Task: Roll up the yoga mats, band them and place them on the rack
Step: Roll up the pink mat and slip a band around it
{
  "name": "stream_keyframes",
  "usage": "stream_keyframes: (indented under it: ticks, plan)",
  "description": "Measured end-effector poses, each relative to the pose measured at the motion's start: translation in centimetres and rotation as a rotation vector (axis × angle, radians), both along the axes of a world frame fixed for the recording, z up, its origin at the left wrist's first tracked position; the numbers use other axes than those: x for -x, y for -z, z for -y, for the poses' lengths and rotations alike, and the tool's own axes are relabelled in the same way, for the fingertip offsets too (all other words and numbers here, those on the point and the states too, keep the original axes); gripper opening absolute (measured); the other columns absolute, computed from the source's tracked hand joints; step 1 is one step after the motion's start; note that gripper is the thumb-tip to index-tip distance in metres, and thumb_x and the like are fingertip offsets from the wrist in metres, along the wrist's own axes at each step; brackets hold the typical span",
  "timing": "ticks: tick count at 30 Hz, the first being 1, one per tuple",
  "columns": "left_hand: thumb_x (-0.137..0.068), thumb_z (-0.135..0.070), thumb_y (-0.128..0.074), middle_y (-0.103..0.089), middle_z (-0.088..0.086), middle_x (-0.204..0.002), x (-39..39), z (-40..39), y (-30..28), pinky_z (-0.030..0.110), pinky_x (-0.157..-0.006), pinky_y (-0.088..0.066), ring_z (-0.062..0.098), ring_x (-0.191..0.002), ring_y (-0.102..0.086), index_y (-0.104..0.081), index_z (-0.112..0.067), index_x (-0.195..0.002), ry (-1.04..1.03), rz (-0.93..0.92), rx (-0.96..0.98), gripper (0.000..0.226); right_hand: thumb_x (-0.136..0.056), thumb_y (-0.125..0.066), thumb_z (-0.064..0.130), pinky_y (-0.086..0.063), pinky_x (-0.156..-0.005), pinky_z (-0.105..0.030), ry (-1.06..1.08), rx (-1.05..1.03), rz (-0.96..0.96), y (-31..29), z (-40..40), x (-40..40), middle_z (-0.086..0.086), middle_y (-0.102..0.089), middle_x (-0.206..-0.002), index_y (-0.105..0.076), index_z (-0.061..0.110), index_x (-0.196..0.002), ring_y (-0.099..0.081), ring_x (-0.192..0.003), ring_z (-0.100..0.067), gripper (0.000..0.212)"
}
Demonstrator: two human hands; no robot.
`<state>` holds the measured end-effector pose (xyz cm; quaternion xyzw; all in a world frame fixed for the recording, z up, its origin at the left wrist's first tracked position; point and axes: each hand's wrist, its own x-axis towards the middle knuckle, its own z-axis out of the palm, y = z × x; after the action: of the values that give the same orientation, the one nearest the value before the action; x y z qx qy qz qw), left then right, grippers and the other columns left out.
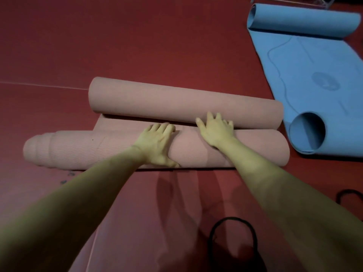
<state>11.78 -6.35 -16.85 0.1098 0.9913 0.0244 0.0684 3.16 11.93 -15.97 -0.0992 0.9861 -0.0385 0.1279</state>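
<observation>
Step in hand: rolling. Left hand (157,143) and right hand (215,130) press spread fingers on the near pink roll (98,150), on the floor. Next: close onto far curl (176,103), then fit black band (232,234).

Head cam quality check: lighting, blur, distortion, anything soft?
Head view: dim, with a reddish cast; forearms in the foreground look soft, while the left hand, right hand and pink mat roll look fairly sharp; wide-angle bowing toward the edges; dark shadow over the black band; no glare.
</observation>
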Motion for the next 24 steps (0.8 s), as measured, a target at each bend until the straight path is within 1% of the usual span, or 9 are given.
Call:
stream_keyframes:
  ticks: [2, 4, 7, 9, 11, 13, 17, 21, 24]
  plan:
    - [-0.042, -0.087, -0.043, -0.045, 0.007, -0.126, 0.8, 0.3, -0.1, 0.039, -0.098, -0.037, 0.028, -0.11, -0.044, -0.047, -0.009, -0.123, 0.015, -0.049, -0.016, 0.112, -0.098, -0.02, 0.058, -0.015, -0.111, -0.051, 0.008, 0.009, 0.068, 0.3, 0.8, 0.7, -0.023, -0.01, -0.156, -0.012, 0.016, -0.152, -0.022, -0.142, -0.035, 0.069]
    - [-0.045, -0.086, -0.036, -0.044, 0.004, -0.123, 1.7, 0.6, -0.8, 0.037, -0.096, -0.035, 0.026, -0.107, -0.041, -0.049, -0.013, -0.125, 0.016, -0.065, 0.013, 0.109, -0.097, -0.017, 0.059, -0.007, -0.114, -0.052, 0.026, 0.012, 0.097, 0.4, 1.4, 1.7, -0.021, 0.002, -0.158, -0.007, 0.016, -0.153, -0.012, -0.146, -0.031, 0.072]
    - [-0.053, -0.08, -0.028, -0.048, 0.0, -0.125, 2.9, 0.9, -1.5, 0.036, -0.096, -0.034, 0.025, -0.111, -0.045, -0.04, -0.022, -0.133, -0.049, -0.028, -0.067, 0.099, -0.098, -0.015, 0.057, 0.0, -0.116, -0.049, 0.03, 0.022, 0.066, 0.3, 1.7, 3.1, -0.022, 0.005, -0.158, -0.003, 0.015, -0.153, -0.007, -0.147, -0.027, 0.071]
    - [-0.068, -0.073, -0.03, -0.052, -0.002, -0.129, 3.6, 0.8, -1.4, 0.037, -0.101, -0.033, 0.026, -0.118, -0.046, -0.039, -0.028, -0.132, -0.115, -0.011, -0.133, 0.079, -0.098, -0.016, 0.056, 0.001, -0.116, -0.047, 0.025, 0.031, 0.043, 0.3, 1.6, 4.0, -0.021, 0.005, -0.158, 0.001, 0.017, -0.153, -0.008, -0.147, -0.026, 0.07]
    - [-0.089, -0.059, -0.034, -0.047, -0.004, -0.139, 4.6, 0.3, -0.9, 0.041, -0.11, -0.026, 0.026, -0.128, -0.04, -0.039, -0.032, -0.136, -0.208, -0.005, -0.133, 0.054, -0.098, -0.018, 0.055, -0.001, -0.116, -0.047, 0.019, 0.043, 0.025, 0.2, 1.4, 4.9, -0.018, 0.005, -0.159, 0.005, 0.018, -0.153, -0.011, -0.147, -0.025, 0.07]
    - [-0.097, -0.049, -0.029, -0.04, -0.005, -0.146, 5.9, -0.3, -0.4, 0.046, -0.114, -0.018, 0.025, -0.135, -0.032, -0.036, -0.034, -0.141, -0.297, 0.014, -0.101, 0.047, -0.098, -0.02, 0.055, -0.003, -0.116, -0.048, 0.006, 0.052, 0.019, 0.2, 1.3, 5.6, -0.016, 0.004, -0.16, 0.006, 0.018, -0.153, -0.014, -0.147, -0.023, 0.071]
    - [-0.1, -0.046, -0.019, -0.033, -0.004, -0.15, 7.4, -0.4, -0.2, 0.051, -0.115, -0.007, 0.025, -0.139, -0.025, -0.029, -0.037, -0.145, -0.357, 0.084, -0.101, 0.047, -0.094, -0.026, 0.063, -0.013, -0.113, -0.047, -0.118, 0.073, -0.07, 0.1, 0.5, 5.8, -0.01, -0.014, -0.159, -0.008, 0.016, -0.152, -0.024, -0.143, -0.022, 0.078]
    - [-0.099, -0.051, -0.017, -0.033, 0.0, -0.149, 7.9, 0.1, -0.3, 0.049, -0.112, -0.013, 0.028, -0.136, -0.027, -0.025, -0.035, -0.146, -0.342, 0.125, -0.075, 0.05, -0.072, -0.05, 0.079, -0.022, -0.109, -0.043, -0.43, 0.006, -0.102, -0.3, -1.0, 4.5, -0.006, -0.033, -0.149, -0.019, 0.021, -0.15, -0.03, -0.137, -0.024, 0.102]
    - [-0.078, -0.072, -0.034, -0.025, 0.002, -0.152, 7.5, 0.7, -1.0, 0.052, -0.11, -0.015, 0.029, -0.137, -0.023, -0.013, -0.03, -0.149, -0.237, 0.194, -0.029, 0.086, -0.054, -0.07, 0.076, -0.02, -0.112, -0.048, -0.522, -0.143, -0.032, -0.8, -1.1, 4.4, -0.01, -0.025, -0.152, -0.008, 0.019, -0.152, -0.024, -0.14, -0.028, 0.129]
